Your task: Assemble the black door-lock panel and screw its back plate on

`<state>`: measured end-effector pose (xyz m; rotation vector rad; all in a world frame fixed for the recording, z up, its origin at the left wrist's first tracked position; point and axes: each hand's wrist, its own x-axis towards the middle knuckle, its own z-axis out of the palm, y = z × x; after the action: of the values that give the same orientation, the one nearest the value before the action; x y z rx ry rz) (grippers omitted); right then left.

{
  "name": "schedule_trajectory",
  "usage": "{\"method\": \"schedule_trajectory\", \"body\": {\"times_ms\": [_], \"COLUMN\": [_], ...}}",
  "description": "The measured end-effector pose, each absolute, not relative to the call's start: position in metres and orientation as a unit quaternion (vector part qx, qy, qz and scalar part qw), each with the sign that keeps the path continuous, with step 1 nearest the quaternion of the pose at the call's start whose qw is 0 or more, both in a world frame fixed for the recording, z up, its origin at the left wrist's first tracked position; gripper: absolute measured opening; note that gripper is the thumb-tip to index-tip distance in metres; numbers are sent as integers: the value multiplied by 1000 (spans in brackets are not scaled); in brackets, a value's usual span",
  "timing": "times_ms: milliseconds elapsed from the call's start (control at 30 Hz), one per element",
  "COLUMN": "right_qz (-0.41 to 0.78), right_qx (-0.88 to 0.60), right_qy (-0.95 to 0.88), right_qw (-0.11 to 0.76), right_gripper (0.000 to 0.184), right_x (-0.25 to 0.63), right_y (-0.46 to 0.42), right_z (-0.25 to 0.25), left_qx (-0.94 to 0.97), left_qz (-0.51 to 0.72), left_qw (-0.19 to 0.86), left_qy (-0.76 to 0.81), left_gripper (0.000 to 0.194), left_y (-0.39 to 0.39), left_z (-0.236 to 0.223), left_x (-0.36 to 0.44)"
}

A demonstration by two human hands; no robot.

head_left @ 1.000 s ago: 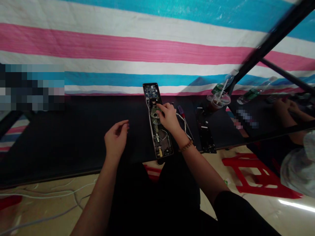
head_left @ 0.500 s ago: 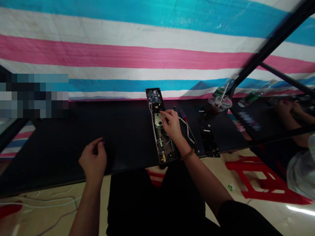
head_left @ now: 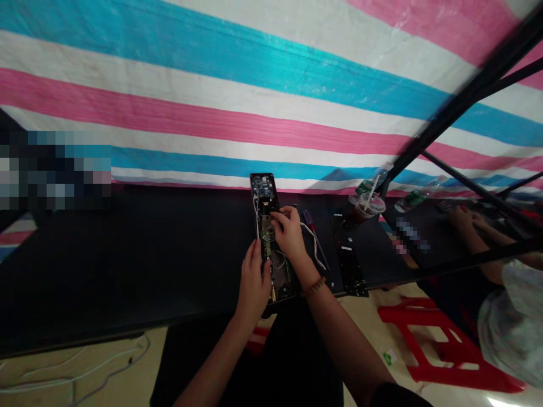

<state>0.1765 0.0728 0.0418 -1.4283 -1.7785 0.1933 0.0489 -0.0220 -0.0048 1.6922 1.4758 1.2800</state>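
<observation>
A long, narrow black electronics housing point(head_left: 281, 277) lies open on the dark table, its far end toward the striped sheet. Inside are a blue circuit board point(head_left: 262, 185), a metal lock plate point(head_left: 266, 224), white wires and a brass-coloured cylinder point(head_left: 274, 291) at the near end. My left hand point(head_left: 253, 278) grips the housing's left edge, thumb on the inner side. Over the middle of the housing, my right hand point(head_left: 289, 233) has thumb and forefinger pinched close to the metal plate; whatever lies between the fingertips is too small to make out.
Right of the housing lie a white cable point(head_left: 314, 243), a purple-and-red screwdriver point(head_left: 309, 221) and a black cover plate point(head_left: 352, 263). Beyond stand a drink cup point(head_left: 367, 208) and plastic bottles. Another person's hands point(head_left: 469, 219) rest at the right. A red stool point(head_left: 453, 353) stands below.
My left hand has come from the bare table at the left to the housing and taken hold of its edge. The right hand stays over the metal plate. The camera view has tilted.
</observation>
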Motion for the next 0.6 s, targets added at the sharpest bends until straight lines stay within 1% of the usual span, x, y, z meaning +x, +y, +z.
{"method": "schedule_trajectory", "body": {"times_ms": [100, 167, 300, 500, 600], "right_qz": [68, 71, 81, 81, 65], "right_qx": [-555, -545, -530, -519, -538], "right_qy": [-696, -700, -742, -777, -775], "right_qw": [450, 456, 403, 347, 325], "right_gripper": [29, 27, 19, 31, 22], "right_x": [177, 176, 171, 175, 176], "right_y": [65, 58, 49, 47, 48], "right_z": [41, 42, 42, 45, 50], "left_qx": [636, 641, 646, 634, 628], "left_qz": [477, 474, 467, 478, 483], "left_qw": [273, 277, 287, 300, 303], "left_qy": [541, 536, 531, 529, 530], "left_gripper": [53, 53, 52, 51, 51], "left_y": [-22, -21, -20, -20, -20], "left_z": [-12, -12, -9, -8, -9], "left_x": [43, 38, 32, 28, 29]}}
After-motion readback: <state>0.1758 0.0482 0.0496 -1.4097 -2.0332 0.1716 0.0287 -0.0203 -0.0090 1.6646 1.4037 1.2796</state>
